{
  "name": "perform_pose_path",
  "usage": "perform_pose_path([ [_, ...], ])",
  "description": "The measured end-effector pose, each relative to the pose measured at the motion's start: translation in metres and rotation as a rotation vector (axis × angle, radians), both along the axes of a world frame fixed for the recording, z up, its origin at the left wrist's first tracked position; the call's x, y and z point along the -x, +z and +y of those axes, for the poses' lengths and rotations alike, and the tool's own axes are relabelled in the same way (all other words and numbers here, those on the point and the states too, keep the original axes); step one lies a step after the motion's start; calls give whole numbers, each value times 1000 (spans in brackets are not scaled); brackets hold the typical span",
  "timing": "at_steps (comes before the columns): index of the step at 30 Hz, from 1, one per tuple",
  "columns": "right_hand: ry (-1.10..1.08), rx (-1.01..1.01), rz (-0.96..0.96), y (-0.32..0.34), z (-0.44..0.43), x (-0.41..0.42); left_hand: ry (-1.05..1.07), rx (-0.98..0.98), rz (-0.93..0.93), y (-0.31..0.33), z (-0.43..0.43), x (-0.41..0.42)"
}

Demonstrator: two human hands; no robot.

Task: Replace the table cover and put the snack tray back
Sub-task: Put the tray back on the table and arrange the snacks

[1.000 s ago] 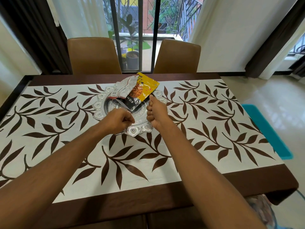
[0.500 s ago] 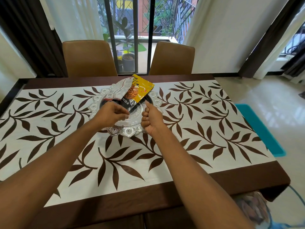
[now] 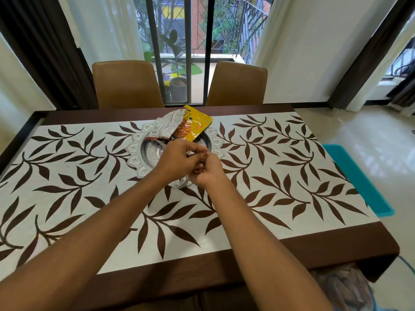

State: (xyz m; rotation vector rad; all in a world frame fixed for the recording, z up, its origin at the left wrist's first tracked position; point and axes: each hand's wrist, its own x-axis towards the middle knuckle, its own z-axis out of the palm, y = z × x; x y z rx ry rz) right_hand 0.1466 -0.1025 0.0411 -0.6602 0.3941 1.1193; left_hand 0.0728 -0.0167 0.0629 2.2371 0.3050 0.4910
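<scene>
Closed together since the earlier frame: left hand [image 3: 179,161] and right hand [image 3: 207,172], a second ago apart at the near rim, now touching above it. Silver snack tray [image 3: 134,153] seated on the leaf-print table cover [image 3: 280,176], far middle. Silver packet [image 3: 167,127] and yellow almond packet [image 3: 198,123] overhanging its far edge. Fingers of both hands curled against each other; cannot tell whether anything small is pinched. Risks judged: packets sliding off if the tray is nudged; cover rucking under dragged forearms.

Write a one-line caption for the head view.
Left hand and right hand meet over the silver snack tray, loaded with snack packets, on the leaf-patterned table cover.
</scene>
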Motion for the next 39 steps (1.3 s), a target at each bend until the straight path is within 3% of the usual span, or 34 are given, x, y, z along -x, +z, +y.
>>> perform_pose_path([
  [4,-12,-17,47,-7,0,-6,50,-18,-70,-2,11,6],
  [7,1,62,-41,-11,0,-14,145,32,-105,-7,24,13],
  [10,65,159,-222,-6,-1,-20,109,18,90,-22,48,25],
  [13,125,390,-543,-6,3,-26,-2,-61,349,-34,66,40],
  [18,154,598,-783,-10,10,-35,-152,-376,577,-40,66,48],
  [23,155,634,-808,-14,15,-38,-233,-426,567,-31,65,47],
  [30,131,642,-805,-16,17,-38,-183,-302,478,-23,70,40],
  [39,33,484,-589,-13,-1,-35,-14,-60,415,-32,68,29],
])
